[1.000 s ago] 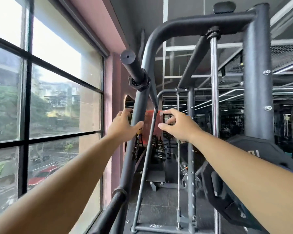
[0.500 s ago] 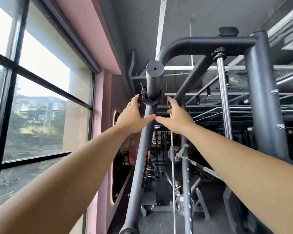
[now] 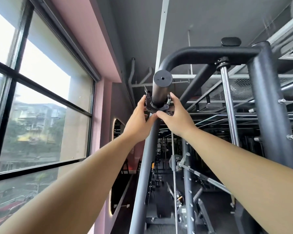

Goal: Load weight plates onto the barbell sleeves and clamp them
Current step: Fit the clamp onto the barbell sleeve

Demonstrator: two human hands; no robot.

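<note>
A large black-framed window (image 3: 41, 107) fills the left of the frame, with a pink wall band (image 3: 85, 31) slanting above it. From the lower left a bare forearm reaches up to the left hand (image 3: 139, 119), whose fingers curl around the left side of a black metal spring clamp collar (image 3: 156, 103) at centre frame. That collar rings the dark cylindrical barbell sleeve (image 3: 160, 92), which points toward the camera, its round end cap just above both hands. The right hand (image 3: 174, 119) pinches the collar's right side, thumb tip under it, touching the left thumb. Right of the hands stand a dark grey tubular rack frame (image 3: 264, 107) and a chrome guide rod (image 3: 228, 107).
</note>
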